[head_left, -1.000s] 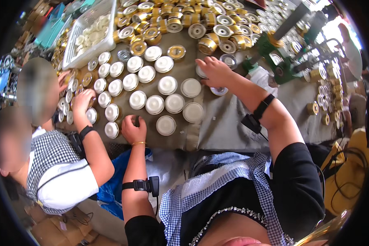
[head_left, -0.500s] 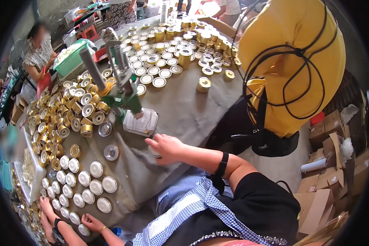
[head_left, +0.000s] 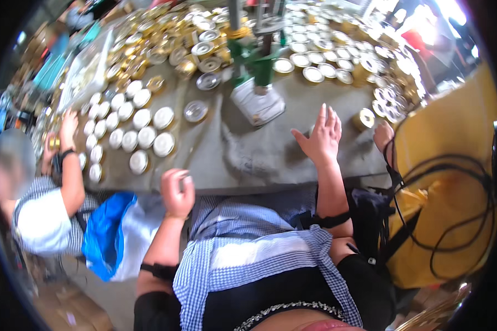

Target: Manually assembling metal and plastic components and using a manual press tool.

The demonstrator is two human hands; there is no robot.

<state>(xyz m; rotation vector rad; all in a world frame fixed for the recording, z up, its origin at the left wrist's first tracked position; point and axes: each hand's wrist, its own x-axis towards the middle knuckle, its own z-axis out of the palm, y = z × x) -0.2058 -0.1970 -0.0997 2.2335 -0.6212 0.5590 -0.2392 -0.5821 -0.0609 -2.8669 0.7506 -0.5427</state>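
My right hand is open over the grey-covered table, fingers spread and nothing in it. It is right of the whitish block at the foot of a green hand press. By the table's near edge my left hand is closed with curled fingers; whether anything is inside is hidden. Nearest to it stand several round white-topped pieces in loose rows. A clear round lid lies between those rows and the press.
Gold round containers lie heaped behind the rows; more pieces spread at the back right. A co-worker's hand is at the left, another person's hand at the right edge. A yellow bag-like bundle with black cable bulges at right.
The view has swung left and down. My right hand, earlier closed round a pale round piece beside the press, is now empty and spread. My left hand shows closed at the table's near edge.
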